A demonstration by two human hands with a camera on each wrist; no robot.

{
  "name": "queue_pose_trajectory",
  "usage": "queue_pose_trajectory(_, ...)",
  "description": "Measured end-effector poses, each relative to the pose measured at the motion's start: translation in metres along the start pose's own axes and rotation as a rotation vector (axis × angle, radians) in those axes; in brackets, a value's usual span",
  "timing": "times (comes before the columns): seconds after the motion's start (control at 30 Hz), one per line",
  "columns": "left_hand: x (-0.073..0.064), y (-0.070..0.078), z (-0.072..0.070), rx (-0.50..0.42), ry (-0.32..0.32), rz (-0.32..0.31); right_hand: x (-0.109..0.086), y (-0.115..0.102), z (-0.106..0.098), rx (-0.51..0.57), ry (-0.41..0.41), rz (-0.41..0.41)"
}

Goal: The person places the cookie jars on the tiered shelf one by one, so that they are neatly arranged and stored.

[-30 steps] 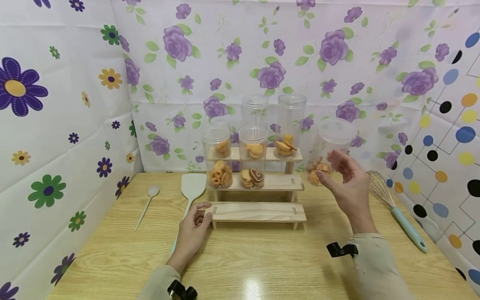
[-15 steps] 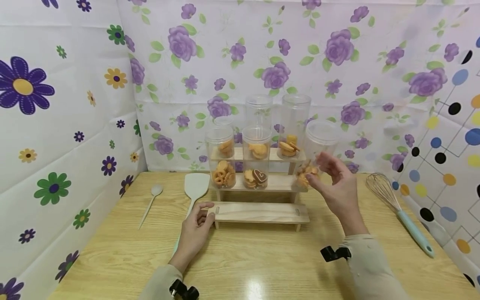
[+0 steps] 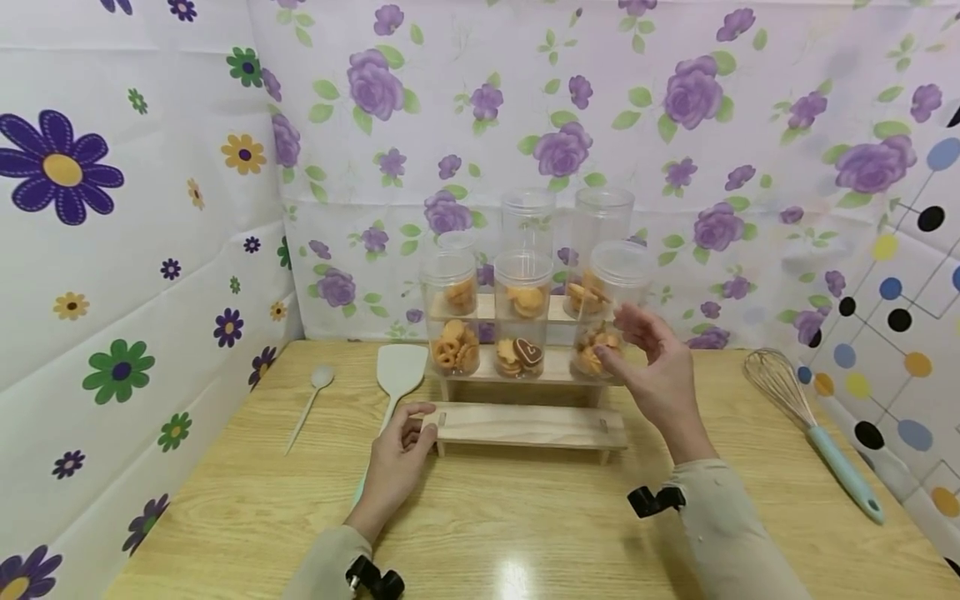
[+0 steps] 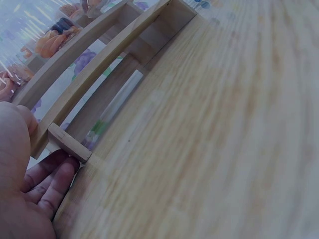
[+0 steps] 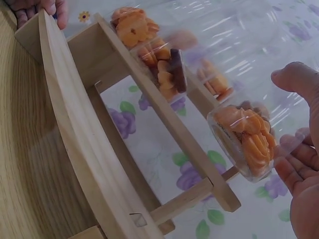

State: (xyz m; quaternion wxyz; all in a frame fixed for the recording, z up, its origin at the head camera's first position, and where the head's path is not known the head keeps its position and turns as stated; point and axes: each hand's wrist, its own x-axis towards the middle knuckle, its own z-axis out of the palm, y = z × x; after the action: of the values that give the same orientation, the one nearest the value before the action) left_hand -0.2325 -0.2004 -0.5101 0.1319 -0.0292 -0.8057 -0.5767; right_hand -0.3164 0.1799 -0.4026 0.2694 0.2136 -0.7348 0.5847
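At the right end of a stepped wooden display rack (image 3: 525, 423), my right hand (image 3: 660, 383) holds a clear lidded jar (image 3: 619, 275) of cookies between thumb and fingers. The jar (image 5: 244, 142) is at the height of the middle step; in the right wrist view its base appears just off that step's edge. Whether it touches the wood, I cannot tell. My left hand (image 3: 399, 458) grips the left end of the lowest step, thumb on top and fingers at the side. Two similar cookie jars, one with pretzel-shaped cookies (image 3: 455, 346) and one with a heart cookie (image 3: 520, 354), stand on the middle step.
Further jars, including a tall jar (image 3: 603, 221), stand on the top step behind. A white spatula (image 3: 400, 368) and a spoon (image 3: 321, 377) lie left of the rack. A whisk (image 3: 813, 425) lies on the right side of the table (image 3: 525, 517).
My right hand has carried the jar leftward, from beside the rack to the right end of the middle step. My left hand keeps its grip on the lowest step. The view has shifted slightly.
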Motion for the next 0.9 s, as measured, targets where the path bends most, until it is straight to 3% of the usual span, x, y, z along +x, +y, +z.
queue_pose_trajectory(0.3, 0.000, 0.000, 0.001, 0.008, 0.003, -0.005, -0.006, 0.011, 0.003, -0.043, -0.030, 0.060)
queue_pose_trajectory(0.9, 0.000, 0.000, 0.000, 0.009, 0.006, 0.005, -0.011, 0.014, 0.009, -0.076, -0.041, 0.099)
